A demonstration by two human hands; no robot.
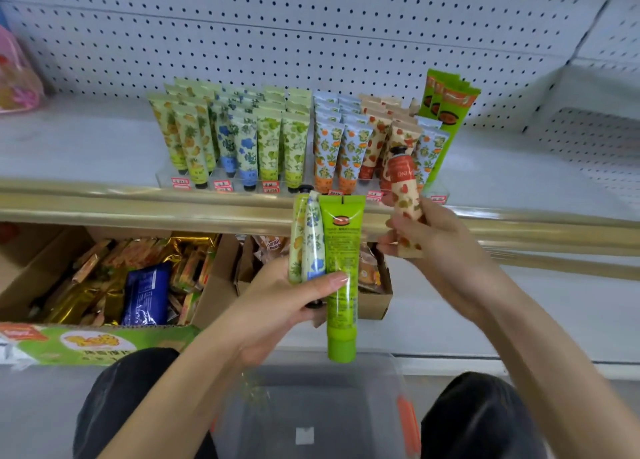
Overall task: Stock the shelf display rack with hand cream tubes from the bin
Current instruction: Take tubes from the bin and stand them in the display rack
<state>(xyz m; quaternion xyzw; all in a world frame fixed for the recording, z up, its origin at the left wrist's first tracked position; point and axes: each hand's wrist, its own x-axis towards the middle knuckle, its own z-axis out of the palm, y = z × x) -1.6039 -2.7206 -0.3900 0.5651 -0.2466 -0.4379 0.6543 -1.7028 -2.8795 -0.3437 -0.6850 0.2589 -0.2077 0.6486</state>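
Hand cream tubes are sitting in both hands, in front of the gold shelf edge (pixel 138 209). The right hand's (pixel 440 247) fingers are pinching a strawberry-print tube (pixel 403 188) by its flat lower end, holding it cap up just before the right end of the clear display rack (pixel 165 177); whether it is touching the rack, I cannot tell. The left hand (pixel 277 306) is gripping three tubes side by side, its thumb pressing across their fronts: a pineapple-print tube (pixel 297 236), a blue-flower tube (pixel 313 236) and a long green tube (pixel 342 268) hanging cap down. Rows of printed tubes are standing upright in the rack on the white shelf (pixel 86 153). Snack-filled cardboard boxes (pixel 214 292) are sitting on the lower shelf. A clear bin (pixel 311 406) is lying between the person's knees.
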